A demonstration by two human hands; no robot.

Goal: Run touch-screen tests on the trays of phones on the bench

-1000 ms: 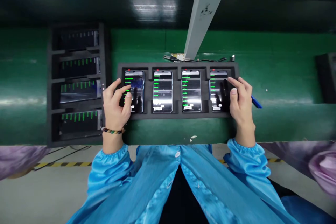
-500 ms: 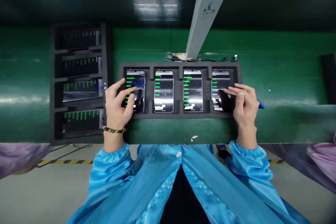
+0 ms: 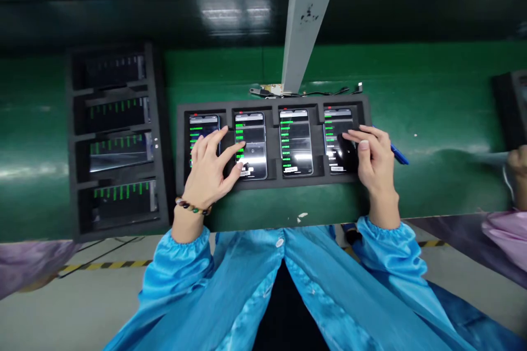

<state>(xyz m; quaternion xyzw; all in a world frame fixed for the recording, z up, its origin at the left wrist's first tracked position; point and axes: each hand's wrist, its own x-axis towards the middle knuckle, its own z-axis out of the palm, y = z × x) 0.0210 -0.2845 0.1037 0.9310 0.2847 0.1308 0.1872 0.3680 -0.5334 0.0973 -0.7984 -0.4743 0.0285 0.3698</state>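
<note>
Several phones with lit screens and green text lie in the compartments of a black foam tray (image 3: pixel 274 137). My left hand (image 3: pixel 208 167), fingers spread, lies over the leftmost phone (image 3: pixel 203 122), with its index fingertip at the second phone (image 3: pixel 257 148). The third phone (image 3: pixel 297 145) has no hand over it. At the rightmost phone (image 3: pixel 337 151), my right hand (image 3: pixel 376 162) has its fingers extended over the screen's right part. A blue pen (image 3: pixel 398 154) sticks out behind my right hand; whether the hand holds it cannot be made out.
Another black tray (image 3: pixel 158 142) with several phones stands at the left. Cables (image 3: pixel 325 93) lie behind the near tray, by a grey post (image 3: pixel 307 22). At the right edge are a person's hand (image 3: pixel 519 167) and a dark tray (image 3: pixel 510 109).
My left hand has moved right, from the leftmost phone to the second one. My right hand remains over the rightmost phone. A person's hand has come into view at the right edge.
</note>
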